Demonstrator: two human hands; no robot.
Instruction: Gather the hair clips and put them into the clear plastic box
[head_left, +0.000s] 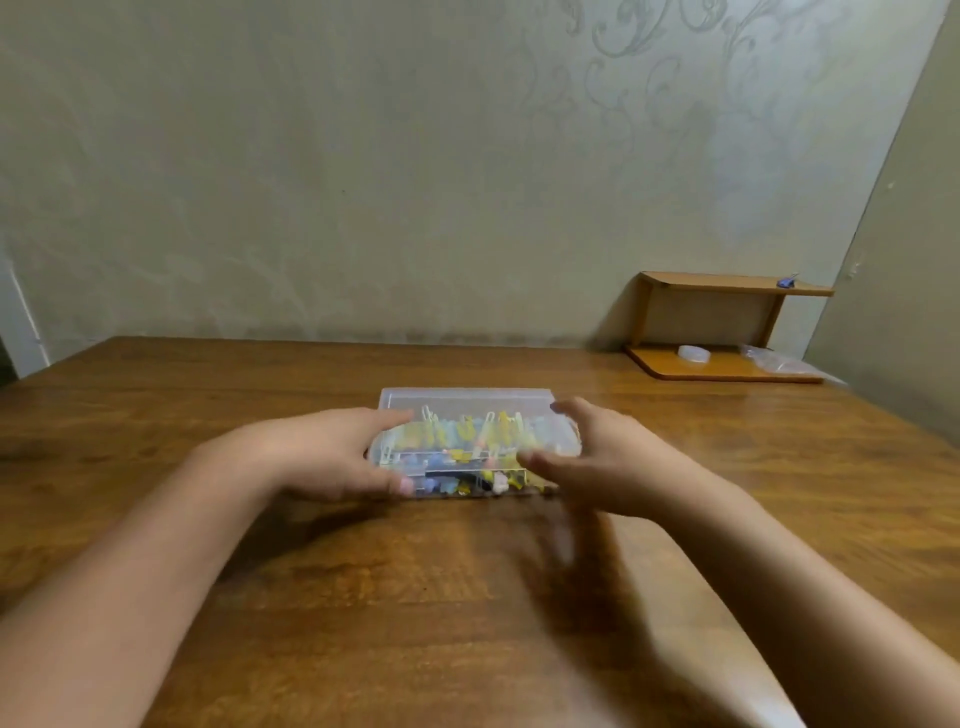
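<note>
A clear plastic box (467, 402) lies on the wooden table (467, 597), its lid down. Several hair clips (467, 436) in yellow, blue, white and pink show through the plastic. My left hand (332, 457) grips the box's left end, fingers over the far side and thumb on the near edge. My right hand (587, 462), blurred by motion, curls round the right end, with fingers at the far right corner and the thumb on the lid near the front. No loose clip lies on the table near the box.
A small wooden shelf (727, 291) stands at the back right against the wall. A small blue clip (787, 282) sits on top of it. On its base lie a round white object (695, 355) and a clear plastic bag (774, 359). The table's left edge runs nearby.
</note>
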